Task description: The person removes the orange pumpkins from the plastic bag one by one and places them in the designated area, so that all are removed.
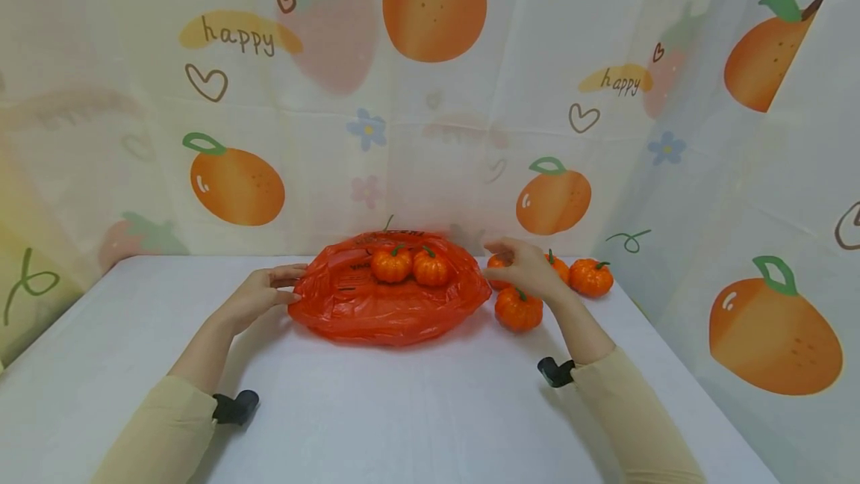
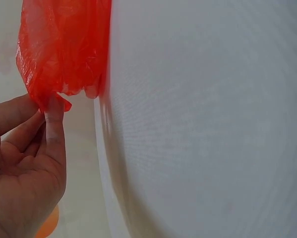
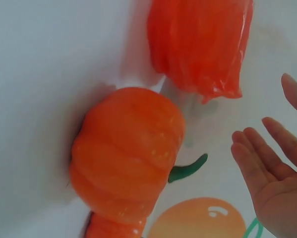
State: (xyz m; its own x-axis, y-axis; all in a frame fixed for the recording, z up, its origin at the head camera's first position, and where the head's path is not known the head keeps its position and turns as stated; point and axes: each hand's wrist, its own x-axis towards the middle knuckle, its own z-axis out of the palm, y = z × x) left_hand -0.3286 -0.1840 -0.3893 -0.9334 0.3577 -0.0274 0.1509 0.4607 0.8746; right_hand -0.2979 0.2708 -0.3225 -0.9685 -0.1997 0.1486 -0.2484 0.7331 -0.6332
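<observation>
The left hand (image 1: 258, 296) pinched the left edge of the red bag (image 1: 376, 314) between thumb and fingers. The bag rested at mid-table, and two pumpkins (image 1: 391, 265) sat side by side within its outline, toward its far edge. From the bag's near edge, the white table (image 1: 403, 417) extended toward the viewer between both forearms. The right hand (image 1: 527, 272) was released, fingers extended, with a gap to the bag's right edge. Four loose pumpkins (image 1: 519, 312) stood around and behind it, partly hidden; the rightmost was near the table's right edge.
</observation>
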